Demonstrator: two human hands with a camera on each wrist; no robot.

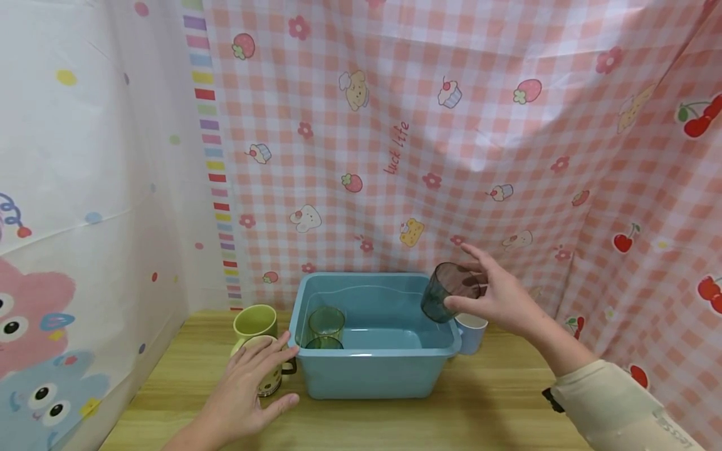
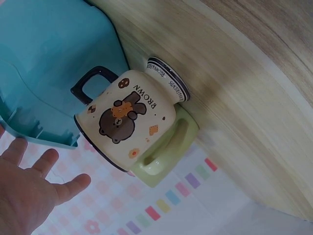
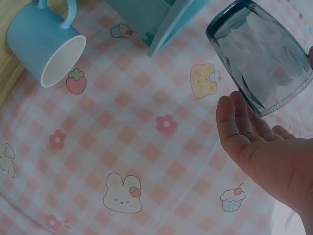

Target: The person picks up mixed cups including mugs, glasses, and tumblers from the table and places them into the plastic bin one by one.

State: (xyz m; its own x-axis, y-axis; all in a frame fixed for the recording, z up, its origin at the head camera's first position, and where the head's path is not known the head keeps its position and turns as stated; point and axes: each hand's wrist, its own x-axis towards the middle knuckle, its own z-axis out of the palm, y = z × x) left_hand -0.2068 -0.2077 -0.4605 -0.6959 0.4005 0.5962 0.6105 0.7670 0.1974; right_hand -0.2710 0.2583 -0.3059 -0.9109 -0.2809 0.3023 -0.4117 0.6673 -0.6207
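**Cups at the basin: one lifted, one in, three out**

Backdrop: pink gingham cloth (image 1: 451,125) with cupcakes and strawberries; white cartoon sheet at left. Surface: wooden table (image 1: 395,426).

- Blue plastic basin (image 1: 378,369), toward the table's back edge, shallow water inside.
- Smoky grey tumbler (image 1: 447,291), tilted, mouth up and away, held above the basin's right rim. Right hand (image 1: 502,300) pinching it between thumb and fingertips, remaining fingers spread.
- Green glass (image 1: 326,324), upright in the basin's left corner.
- Cream bear mug (image 2: 129,117), dark handle, marked "BROWN", on the table just beside the basin's left wall. Left hand (image 1: 248,388) spread over it, fingers straight, holding nothing; contact with the mug not clear.
- Pale green mug (image 1: 255,321), behind the bear mug, touching it.
- Light blue mug (image 3: 46,46), on the table outside the basin's right wall.

Progress, as judged: early. One glass in the water, tumbler above the rim, three mugs outside.
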